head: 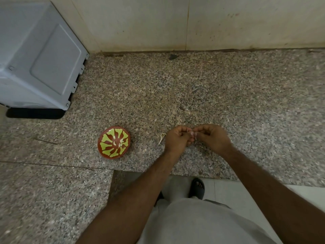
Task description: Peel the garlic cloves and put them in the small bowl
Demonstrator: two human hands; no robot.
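Observation:
A small red bowl (114, 142) with a yellow-green pattern stands on the granite counter (175, 88), left of my hands. Several peeled garlic cloves (121, 142) lie inside it. My left hand (177, 140) and my right hand (212, 138) meet fingertip to fingertip just above the counter, both pinching a small pale garlic clove (191, 133) that is mostly hidden by the fingers. A strip of garlic peel (162, 138) lies on the counter beside my left hand.
A grey plastic box (38, 59) stands at the back left against the tiled wall (193, 22). The counter's front edge runs below my hands, with a step down to the floor and a sandalled foot (197, 188).

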